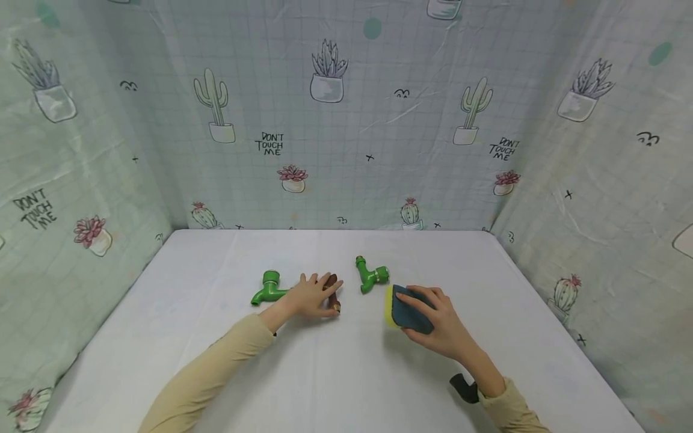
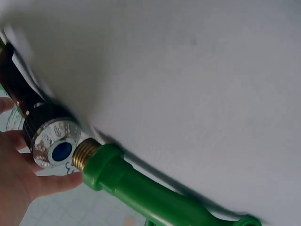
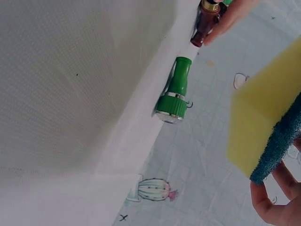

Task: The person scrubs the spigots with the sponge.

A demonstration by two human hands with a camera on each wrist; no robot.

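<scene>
My left hand (image 1: 316, 296) lies on a dark brown tap (image 1: 332, 287), with the thumb on one side and the fingers on the other. In the left wrist view the brown tap (image 2: 44, 127) shows a chrome cap with a blue dot, with my thumb (image 2: 51, 183) just below it. A green tap (image 1: 267, 288) lies just left of that hand. My right hand (image 1: 441, 325) grips a yellow sponge with a dark scouring side (image 1: 407, 308), flat on the table. A second green tap (image 1: 372, 275) sits between the two hands and appears in the right wrist view as well (image 3: 176, 92).
The white table (image 1: 346, 373) is walled on three sides by pale cloth printed with cactuses (image 1: 346, 120). A black wrist strap (image 1: 465, 388) shows on my right forearm.
</scene>
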